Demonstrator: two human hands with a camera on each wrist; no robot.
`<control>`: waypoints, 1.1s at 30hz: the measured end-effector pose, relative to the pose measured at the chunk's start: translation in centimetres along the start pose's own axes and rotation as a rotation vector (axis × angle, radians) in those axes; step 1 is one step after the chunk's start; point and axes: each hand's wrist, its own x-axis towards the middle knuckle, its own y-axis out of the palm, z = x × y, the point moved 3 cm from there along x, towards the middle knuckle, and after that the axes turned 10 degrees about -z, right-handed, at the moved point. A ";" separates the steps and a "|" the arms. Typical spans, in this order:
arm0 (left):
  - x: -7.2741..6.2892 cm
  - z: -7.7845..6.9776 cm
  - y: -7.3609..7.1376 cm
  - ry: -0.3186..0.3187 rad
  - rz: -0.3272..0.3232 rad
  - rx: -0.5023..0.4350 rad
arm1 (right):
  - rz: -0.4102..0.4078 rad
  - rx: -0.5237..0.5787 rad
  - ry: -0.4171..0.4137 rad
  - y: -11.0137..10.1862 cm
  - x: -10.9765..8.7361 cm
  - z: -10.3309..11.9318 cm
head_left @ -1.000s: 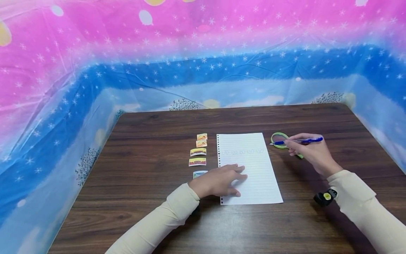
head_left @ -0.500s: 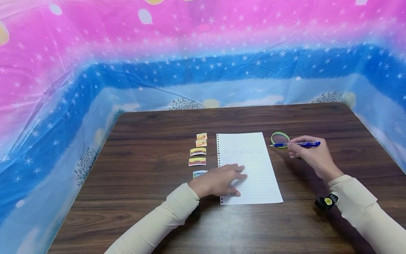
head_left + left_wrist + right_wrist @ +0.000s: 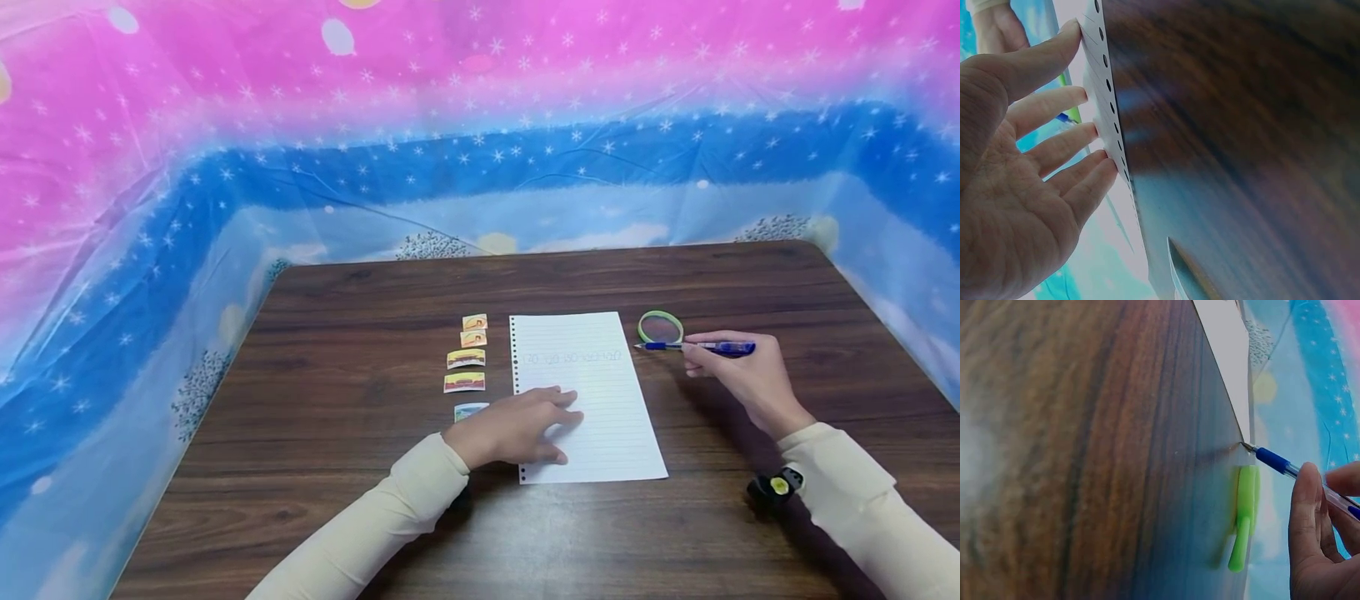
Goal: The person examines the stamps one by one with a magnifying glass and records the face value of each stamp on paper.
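My left hand (image 3: pixel 521 427) rests with spread fingers on the lower left of a lined sheet of paper (image 3: pixel 600 442), whose left margin is punched with holes. In the left wrist view the fingertips (image 3: pixel 1088 129) press on the sheet by its holed edge. A row of faint handwritten numbers runs across the upper part of the page. My right hand (image 3: pixel 738 371) pinches a blue pen (image 3: pixel 663 346) between thumb and fingers, its tip pointing left, just off the sheet's right edge. Behind the pen lies a green-rimmed magnifying glass (image 3: pixel 660 314); its green handle (image 3: pixel 1242 540) shows in the right wrist view.
Left of the sheet, several small printed cards form a column: two orange ones at the top, then a yellow and red card (image 3: pixel 465 382), then a blue-green card (image 3: pixel 470 412) partly behind my left hand. A patterned cloth (image 3: pixel 420 167) surrounds the far side of the dark wooden table (image 3: pixel 337 350).
My right hand has shifted slightly down with the pen, covering less of the magnifying glass's lens. My left hand and the sheet have stayed in place.
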 end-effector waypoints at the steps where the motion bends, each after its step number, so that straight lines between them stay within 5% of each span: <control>1: 0.0 0.0 0.0 -0.002 0.001 -0.002 | -0.001 0.010 0.006 0.0 -0.1 0.0; 8: -0.1 -0.2 0.0 -0.006 0.001 -0.002 | 0.000 0.048 0.005 -0.6 -0.4 -0.1; 18: -0.2 -0.3 0.0 -0.002 0.003 -0.008 | 0.019 -0.300 -0.008 -1.4 -1.3 -0.5; 26: -0.2 -0.3 0.0 0.009 -0.006 -0.001 | 0.108 -0.513 -0.077 -0.6 -1.8 -0.4; 33: -0.2 -0.3 0.1 0.000 -0.003 -0.010 | 0.220 -0.608 -0.050 0.8 -2.1 -0.5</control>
